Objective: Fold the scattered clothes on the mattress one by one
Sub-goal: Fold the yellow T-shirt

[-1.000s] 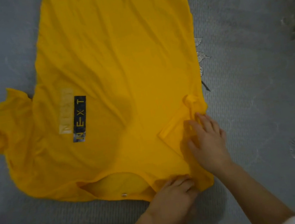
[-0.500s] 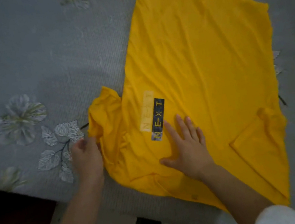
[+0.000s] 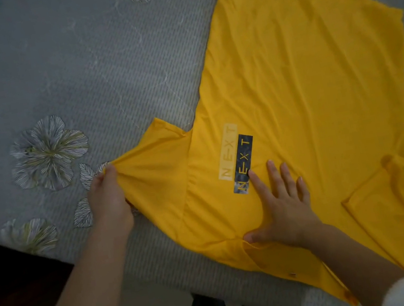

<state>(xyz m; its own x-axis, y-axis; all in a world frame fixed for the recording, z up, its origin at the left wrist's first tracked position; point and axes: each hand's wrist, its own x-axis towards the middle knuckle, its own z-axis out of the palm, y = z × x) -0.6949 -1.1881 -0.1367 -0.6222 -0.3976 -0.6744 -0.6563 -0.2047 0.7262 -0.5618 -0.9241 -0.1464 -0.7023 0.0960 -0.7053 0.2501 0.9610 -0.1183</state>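
Since half a second ago the left sleeve (image 3: 154,166) has gone from a bunched lump to a stretched, fanned-out flap, drawn leftward by the left hand (image 3: 107,199), whose fingers are curled round the sleeve's hem with the thumb on top. The right hand (image 3: 283,206) has stayed where it was: palm down, fingers spread and straight, pressing the chest of the yellow T-shirt (image 3: 303,75) just near and right of the NEXT print (image 3: 241,162), the forefinger touching the print's dark strip. The shirt lies face up on the right half of the grey mattress (image 3: 72,67), collar toward the near edge, bottom hem at the far right. Its right sleeve (image 3: 380,191) is already folded in over the body. The collar and the near right shoulder reach the mattress's near edge. Left of the stretched sleeve a broad stretch of bare mattress runs to the far left, marked only by a woven flower pattern (image 3: 47,153); on the right just a narrow strip of mattress shows beside the shirt. Below the near edge on the left is dark floor (image 3: 7,281).
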